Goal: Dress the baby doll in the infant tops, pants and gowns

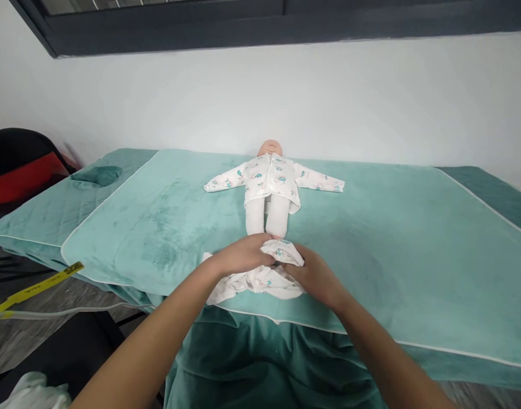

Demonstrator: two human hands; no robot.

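A baby doll (255,216) lies on its back on the bed, head toward the wall and feet toward me. It wears a white printed shirt (269,176) with both sleeves stretched out sideways. Just below its feet, my left hand (247,253) and my right hand (309,272) grip bunched white baby pants (281,252) in a matching print. One gathered part is raised between my hands, close to the doll's feet, which are partly hidden. The rest of the pants lies crumpled on the bed's front edge. Some of my fingers are covered by the cloth.
A green velvet cover (392,238) with white piping lies over the bed, with a face hole (96,176) at the left end. Black chairs, a yellow tag (39,288) and a pale cable (73,311) are at the left. Behind the bed rises a white wall (371,102).
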